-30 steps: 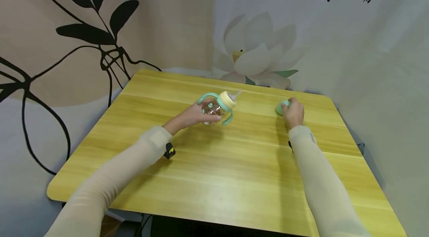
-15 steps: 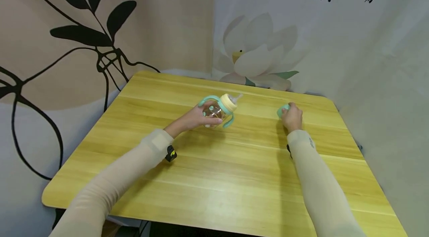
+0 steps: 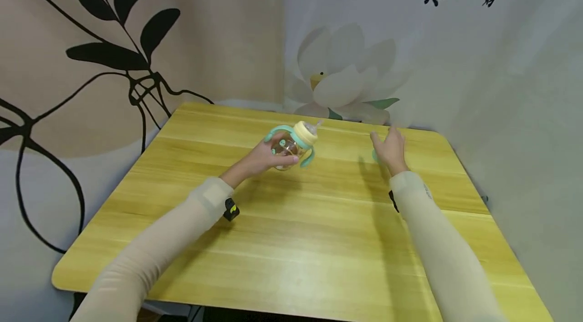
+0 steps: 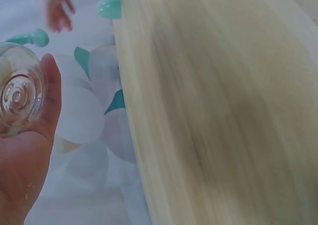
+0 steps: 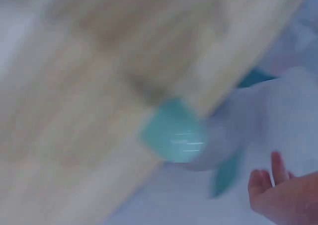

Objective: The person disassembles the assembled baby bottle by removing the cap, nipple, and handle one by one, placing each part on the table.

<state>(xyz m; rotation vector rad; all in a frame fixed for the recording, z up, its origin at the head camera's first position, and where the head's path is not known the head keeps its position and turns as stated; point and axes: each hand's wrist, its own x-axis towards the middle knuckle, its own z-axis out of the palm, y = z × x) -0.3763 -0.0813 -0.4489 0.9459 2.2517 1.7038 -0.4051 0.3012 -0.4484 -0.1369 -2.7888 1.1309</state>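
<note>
My left hand [image 3: 267,156] grips a clear baby bottle [image 3: 298,141] with a yellow collar, a pale nipple and mint-green side handles. The bottle leans to the right above the table; its round clear base [image 4: 17,93] faces the left wrist camera. Farther right, my right hand [image 3: 392,151] is raised with fingers extended and thumb apart, holding nothing. Just below it a mint-green domed cap [image 5: 174,133] stands on the table, mostly hidden behind the hand in the head view. The right wrist view is blurred and shows the fingers off to one side of the cap.
The wooden table [image 3: 273,241] has a yellowish grain and rounded corners. Behind its far edge hangs a curtain [image 3: 237,33] printed with leaves, a pale flower and dark characters. Black cables show below the front edge.
My right hand has let go of the green cap and lifted off it, fingers spreading. The left hand keeps the bottle at nearly the same place. The head view has shifted slightly.
</note>
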